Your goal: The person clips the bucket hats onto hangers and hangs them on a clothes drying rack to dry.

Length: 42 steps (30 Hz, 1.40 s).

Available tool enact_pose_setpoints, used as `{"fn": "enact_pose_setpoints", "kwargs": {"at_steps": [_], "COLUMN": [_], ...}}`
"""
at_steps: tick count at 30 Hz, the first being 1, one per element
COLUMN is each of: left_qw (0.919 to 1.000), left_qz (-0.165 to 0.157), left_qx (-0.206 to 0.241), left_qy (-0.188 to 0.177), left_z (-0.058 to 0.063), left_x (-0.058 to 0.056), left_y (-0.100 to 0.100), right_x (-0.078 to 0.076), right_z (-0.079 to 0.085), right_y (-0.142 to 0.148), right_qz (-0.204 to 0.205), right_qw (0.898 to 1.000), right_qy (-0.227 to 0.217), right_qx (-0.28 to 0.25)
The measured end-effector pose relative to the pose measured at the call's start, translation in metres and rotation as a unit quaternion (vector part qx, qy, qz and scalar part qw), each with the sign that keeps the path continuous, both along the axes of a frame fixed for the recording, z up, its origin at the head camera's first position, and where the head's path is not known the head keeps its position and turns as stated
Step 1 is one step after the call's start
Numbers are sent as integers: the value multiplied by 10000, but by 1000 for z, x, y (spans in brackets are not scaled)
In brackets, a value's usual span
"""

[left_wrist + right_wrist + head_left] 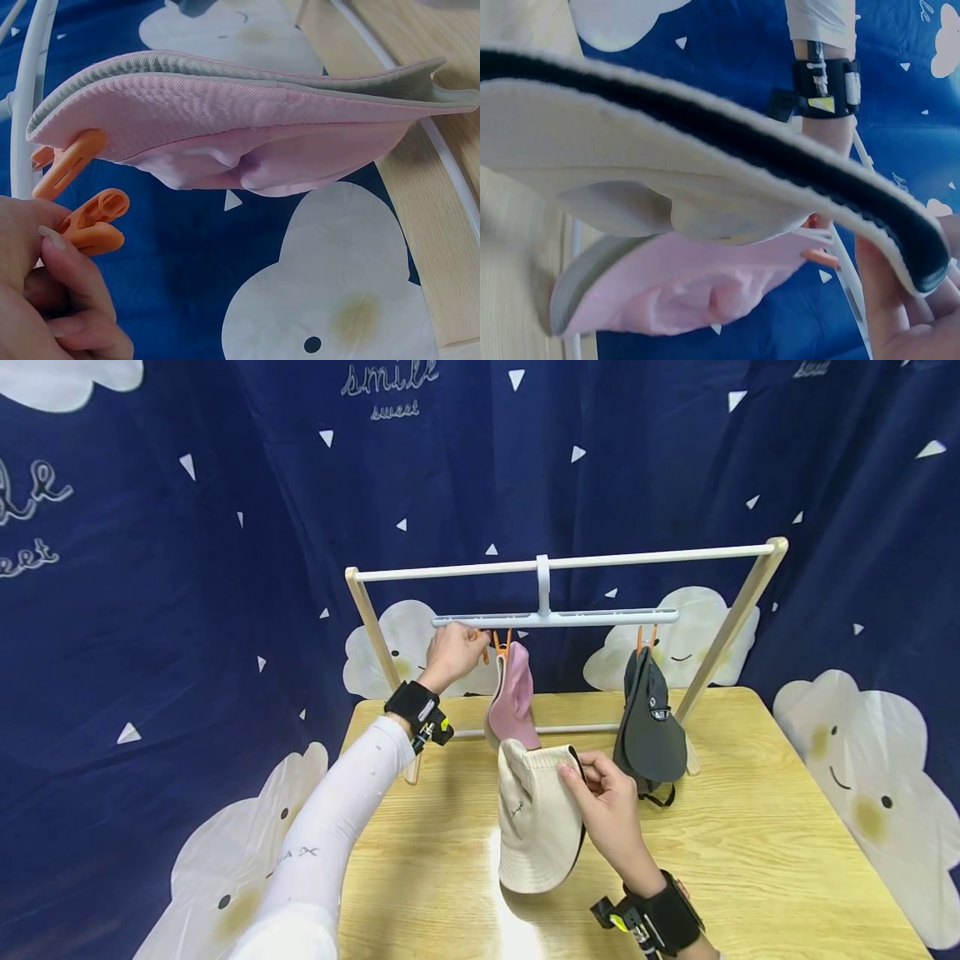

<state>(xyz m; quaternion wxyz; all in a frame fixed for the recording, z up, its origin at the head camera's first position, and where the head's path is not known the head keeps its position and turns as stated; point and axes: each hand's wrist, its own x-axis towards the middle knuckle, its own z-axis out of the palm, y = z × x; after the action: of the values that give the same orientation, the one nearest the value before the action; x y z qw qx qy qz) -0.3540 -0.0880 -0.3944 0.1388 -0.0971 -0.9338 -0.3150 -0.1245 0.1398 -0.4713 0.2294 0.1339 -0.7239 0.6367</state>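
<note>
My left hand (453, 652) is at the left end of the pale blue hanger (600, 619). Thumb and finger pinch an orange clothespin (101, 217), whose end holds no cloth in the left wrist view. Beside it a pink bucket hat (513, 702) hangs folded from another orange clothespin (71, 161). Below and to the right, my right hand (611, 806) grips a cream bucket hat (540, 835) by its folded brim edge. The dark inside of that hat shows along the brim in the right wrist view.
A dark grey cap (651, 739) hangs by a clothespin at the hanger's right end. The hanger hooks over the white top rail (660, 557) of a wooden-legged rack standing on the light wood table (765, 843). A dark blue curtain (225, 568) hangs behind.
</note>
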Motion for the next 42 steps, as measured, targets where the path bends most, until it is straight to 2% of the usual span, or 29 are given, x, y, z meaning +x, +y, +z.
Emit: {"fn": "enact_pose_setpoints", "kwargs": {"at_steps": [3, 12, 17, 26, 32, 42], "left_qw": [9999, 9991, 9987, 9976, 9976, 9975], "left_qz": [24, -159, -134, -109, -132, -178], "left_qx": [-71, -133, -207, -298, -235, -240], "left_qy": [-98, -377, -446, -608, -642, -646], "left_z": [1, 8, 12, 10, 11, 14], "left_x": [2, 3, 2, 3, 3, 6], "left_y": [-2, -5, -4, -5, -7, -10], "right_x": [-4, -24, -37, -58, -71, -96], "right_z": [1, -12, -18, -26, -27, -27], "right_y": [-13, -47, -63, -96, -114, -135], "right_qz": [52, 32, -269, -595, -605, -767], "right_qw": [10000, 9991, 9985, 9974, 9976, 9967], "right_qy": [56, 332, 454, 393, 348, -67], "right_qx": [-5, 274, 154, 67, 50, -259]}}
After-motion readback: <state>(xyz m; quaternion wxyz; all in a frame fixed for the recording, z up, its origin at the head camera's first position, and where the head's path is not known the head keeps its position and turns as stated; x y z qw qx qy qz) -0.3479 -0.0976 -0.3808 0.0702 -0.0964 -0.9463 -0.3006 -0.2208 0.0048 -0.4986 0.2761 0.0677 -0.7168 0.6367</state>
